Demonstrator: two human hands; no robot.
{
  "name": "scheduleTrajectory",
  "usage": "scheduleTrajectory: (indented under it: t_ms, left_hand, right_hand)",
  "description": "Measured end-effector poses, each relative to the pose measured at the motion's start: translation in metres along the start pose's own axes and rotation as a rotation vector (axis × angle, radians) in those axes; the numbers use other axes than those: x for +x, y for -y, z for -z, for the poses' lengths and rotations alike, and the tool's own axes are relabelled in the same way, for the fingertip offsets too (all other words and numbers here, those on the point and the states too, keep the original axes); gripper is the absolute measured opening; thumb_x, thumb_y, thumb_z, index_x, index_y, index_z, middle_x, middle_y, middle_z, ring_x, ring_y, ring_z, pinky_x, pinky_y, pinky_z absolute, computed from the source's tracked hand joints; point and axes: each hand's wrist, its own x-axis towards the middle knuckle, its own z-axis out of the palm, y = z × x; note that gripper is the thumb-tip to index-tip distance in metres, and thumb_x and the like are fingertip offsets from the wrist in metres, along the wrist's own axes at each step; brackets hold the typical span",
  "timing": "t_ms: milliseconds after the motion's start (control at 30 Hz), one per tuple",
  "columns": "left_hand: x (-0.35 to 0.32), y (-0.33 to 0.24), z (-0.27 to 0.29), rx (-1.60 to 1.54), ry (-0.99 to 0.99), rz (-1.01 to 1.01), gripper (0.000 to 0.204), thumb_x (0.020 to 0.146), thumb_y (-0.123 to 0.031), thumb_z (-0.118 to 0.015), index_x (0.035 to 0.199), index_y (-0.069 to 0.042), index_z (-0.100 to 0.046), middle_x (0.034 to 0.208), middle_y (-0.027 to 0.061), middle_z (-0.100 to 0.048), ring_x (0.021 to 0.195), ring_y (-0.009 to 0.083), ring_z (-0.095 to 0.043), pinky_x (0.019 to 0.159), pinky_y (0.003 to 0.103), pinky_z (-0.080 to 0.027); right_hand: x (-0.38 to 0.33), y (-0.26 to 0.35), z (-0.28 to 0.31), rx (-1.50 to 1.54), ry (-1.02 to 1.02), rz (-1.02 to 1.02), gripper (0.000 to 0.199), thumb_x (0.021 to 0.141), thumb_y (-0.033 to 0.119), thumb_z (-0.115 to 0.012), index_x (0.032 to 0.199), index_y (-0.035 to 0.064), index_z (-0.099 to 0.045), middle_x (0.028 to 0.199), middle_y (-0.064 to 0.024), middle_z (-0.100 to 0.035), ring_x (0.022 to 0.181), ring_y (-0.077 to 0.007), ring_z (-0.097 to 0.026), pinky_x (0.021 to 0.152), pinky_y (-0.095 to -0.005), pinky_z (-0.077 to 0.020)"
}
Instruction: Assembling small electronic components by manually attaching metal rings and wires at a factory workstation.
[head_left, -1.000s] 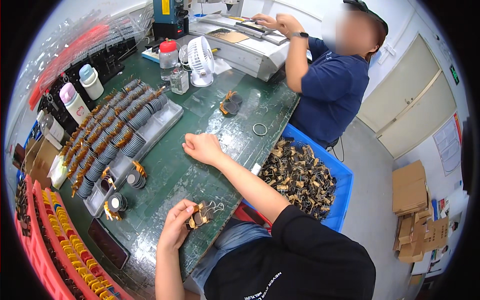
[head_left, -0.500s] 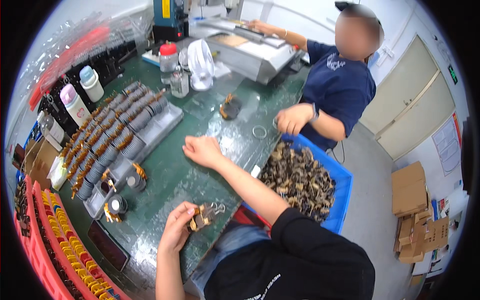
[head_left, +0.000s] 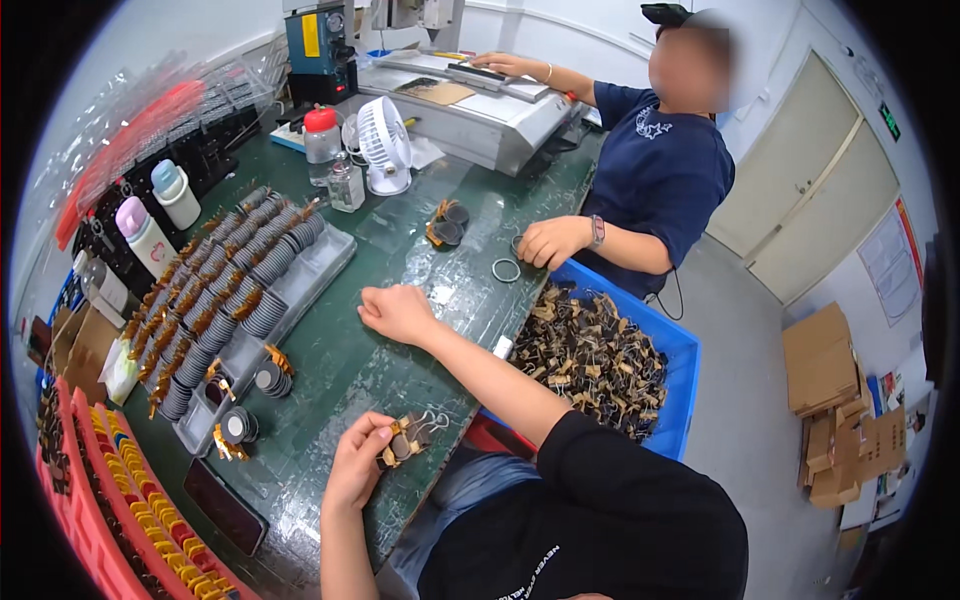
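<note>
Your left hand (head_left: 360, 457) grips gold-and-black wire-clipped piece (head_left: 404, 441); right hand (head_left: 400, 315), fingers curled closed. Nine o'clock: translucent plastic tray (head_left: 322, 262) part-filled with grey disc rows (head_left: 205, 338); two disc stacks (head_left: 240, 426) outside.

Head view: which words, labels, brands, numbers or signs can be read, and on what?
Black shirt: white lettering, wording not copied here.
Green wall sign: too small to read.
Wall poster: print too small to read.
Cardboard box: dark print, too blurred to read.
</note>
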Motion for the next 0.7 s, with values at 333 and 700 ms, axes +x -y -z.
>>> scheduleTrajectory:
  t_ms: [333,700]
  left_hand:
    - [-0.034,0.016,-0.061,-0.086,0.096,-0.226,0.020,0.096,-0.018,-0.053,0.111,-0.006,-0.056,0.097,0.0007,-0.059,0.084,0.0075,-0.055,0.073,0.025,-0.048]
    - [-0.274,-0.173,-0.061,1.436,-0.973,-1.024,0.012,0.095,-0.004,-0.046,0.104,0.000,-0.053,0.090,0.0079,-0.061,0.075,0.0167,-0.058,0.075,0.029,-0.047]
  right_hand:
    - [-0.007,-0.003,-0.018,-0.191,0.028,0.008,0.029,0.084,0.038,-0.057,0.082,0.0091,-0.059,0.070,-0.0168,-0.063,0.067,-0.0385,-0.062,0.058,-0.0499,-0.0472]
    - [-0.010,0.002,-0.012,-0.080,0.073,0.111,0.036,0.087,0.032,-0.057,0.068,0.0058,-0.041,0.058,-0.0144,-0.052,0.056,-0.0395,-0.052,0.053,-0.0467,-0.0393]
